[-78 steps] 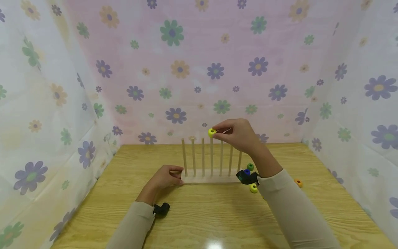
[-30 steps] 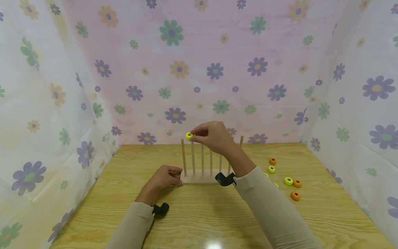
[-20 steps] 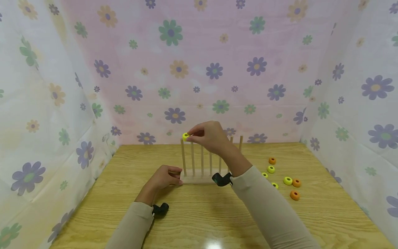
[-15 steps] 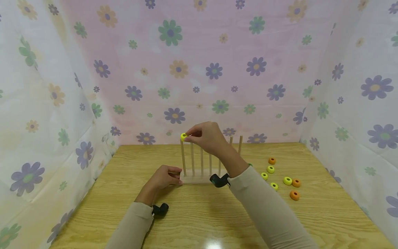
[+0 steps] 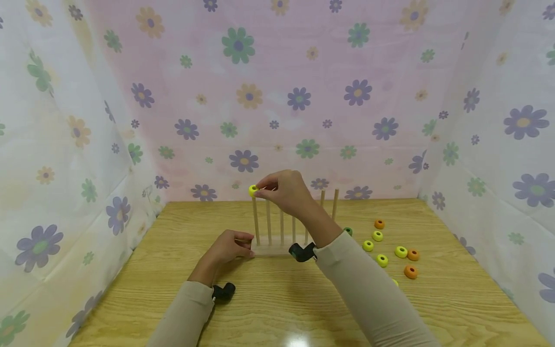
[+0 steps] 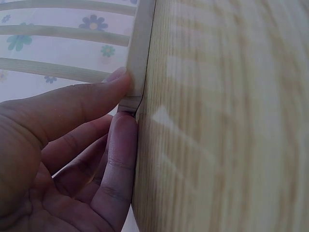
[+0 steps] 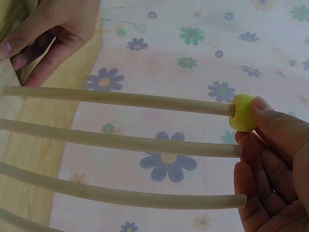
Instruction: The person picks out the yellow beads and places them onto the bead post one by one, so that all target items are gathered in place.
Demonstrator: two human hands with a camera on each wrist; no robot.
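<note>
A wooden rack (image 5: 273, 248) with a row of upright dowels stands on the table. My left hand (image 5: 230, 247) grips the left end of its base, thumb and fingers at the corner in the left wrist view (image 6: 82, 140). Between thumb and fingertips my right hand (image 5: 286, 193) pinches a yellow bead (image 5: 253, 191) at the top of the leftmost dowel (image 5: 256, 221). In the right wrist view the dowel's tip meets the hole of the yellow bead (image 7: 243, 113). The right hand and forearm hide parts of the other dowels.
To the right lie several yellow beads (image 5: 401, 252) and several orange beads (image 5: 411, 272). A green bead (image 5: 348, 232) shows just behind the right wrist. Black wrist cameras (image 5: 302, 252) sit on both wrists. Flowered cloth (image 5: 277, 96) encloses the table (image 5: 277, 299) on three sides.
My right hand has carried the yellow bead leftward from above the middle dowels to the leftmost dowel's top. More beads on the right have come into view. The left hand keeps its grip.
</note>
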